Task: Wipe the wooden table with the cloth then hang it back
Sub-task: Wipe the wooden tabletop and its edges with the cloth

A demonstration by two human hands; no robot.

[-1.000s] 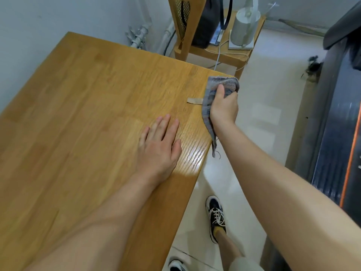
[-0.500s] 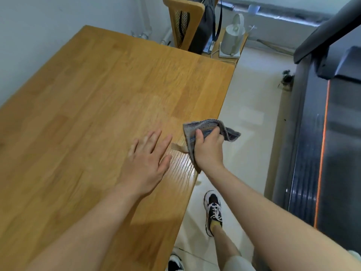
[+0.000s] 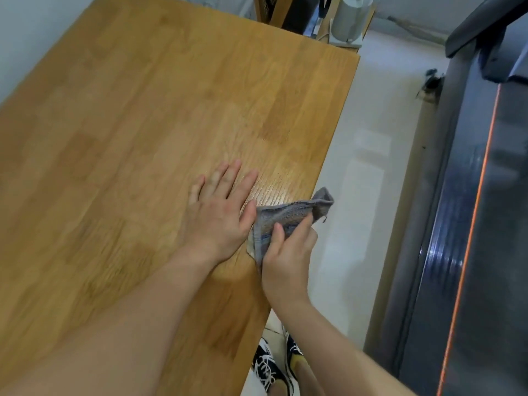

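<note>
The wooden table (image 3: 143, 115) fills the left and middle of the view. My left hand (image 3: 220, 212) lies flat on it, palm down and fingers spread, near the right edge. My right hand (image 3: 288, 252) is shut on a bunched grey cloth (image 3: 285, 215) at that same edge, just right of my left thumb. The cloth touches the thumb and one corner sticks out past the table's edge over the floor.
A wooden chair (image 3: 274, 10) and a small side table carrying a white cylindrical object (image 3: 350, 18) stand beyond the far end. A dark treadmill (image 3: 471, 224) runs along the right. Pale tiled floor (image 3: 365, 167) lies between it and the table. My shoes (image 3: 271, 367) are below.
My right hand has drawn the cloth along the table's right edge towards me, from the far corner to beside my left thumb. My left hand stays flat on the wood.
</note>
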